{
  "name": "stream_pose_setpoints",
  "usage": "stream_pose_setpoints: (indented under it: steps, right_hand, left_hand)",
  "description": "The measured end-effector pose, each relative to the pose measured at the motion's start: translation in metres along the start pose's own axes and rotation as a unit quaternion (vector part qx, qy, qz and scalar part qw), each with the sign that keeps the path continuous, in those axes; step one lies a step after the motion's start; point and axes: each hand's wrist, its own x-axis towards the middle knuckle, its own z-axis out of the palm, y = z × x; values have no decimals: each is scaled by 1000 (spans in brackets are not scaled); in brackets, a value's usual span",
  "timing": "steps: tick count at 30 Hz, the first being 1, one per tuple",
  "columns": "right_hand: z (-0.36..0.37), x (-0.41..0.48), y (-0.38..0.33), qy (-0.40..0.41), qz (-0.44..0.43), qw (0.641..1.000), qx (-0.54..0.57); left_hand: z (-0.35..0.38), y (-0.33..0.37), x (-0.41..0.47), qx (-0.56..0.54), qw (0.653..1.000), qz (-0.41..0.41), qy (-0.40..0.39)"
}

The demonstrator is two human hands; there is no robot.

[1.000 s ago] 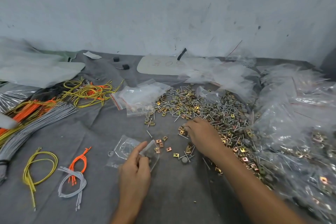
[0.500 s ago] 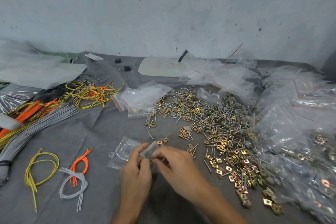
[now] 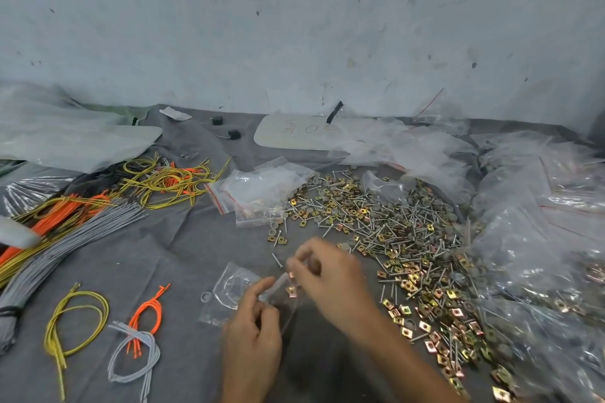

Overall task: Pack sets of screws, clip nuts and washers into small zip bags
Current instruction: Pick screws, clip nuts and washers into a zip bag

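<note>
My left hand (image 3: 253, 334) pinches the mouth of a small clear zip bag (image 3: 281, 299) at the front centre of the grey cloth. My right hand (image 3: 330, 275) is at the bag's opening, fingers closed on small brass clip nuts (image 3: 291, 289) that sit at the bag's mouth. It is blurred by motion. A second empty zip bag (image 3: 229, 291) lies flat just left of my hands, with a loose washer (image 3: 205, 297) beside it. A wide heap of screws, clip nuts and washers (image 3: 399, 239) spreads to the right.
A stack of empty zip bags (image 3: 258, 186) lies behind the heap's left edge. Filled bags (image 3: 540, 222) pile up at the right. Bundles of yellow, orange and grey cable ties (image 3: 65, 216) cover the left, with small loops (image 3: 137, 337) at the front left. A wall (image 3: 294, 26) stands behind.
My right hand left the heap of parts, came back to the bag held in my left hand and now works at its mouth. The view has tilted slightly.
</note>
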Motion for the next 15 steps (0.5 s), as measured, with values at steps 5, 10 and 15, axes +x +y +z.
stream_pose_setpoints:
  steps: [5,10,15]
  right_hand:
    - [-21,93,47,-14,47,990,-133]
    - [-12,161,80,-43,22,964,-261]
    - [3,177,93,-102,11,939,-328]
  left_hand:
    - [2,-6,1,0,1000,-14,-11]
    - [8,-12,5,-8,1000,-12,-8]
    - [6,-12,8,12,1000,-20,-11]
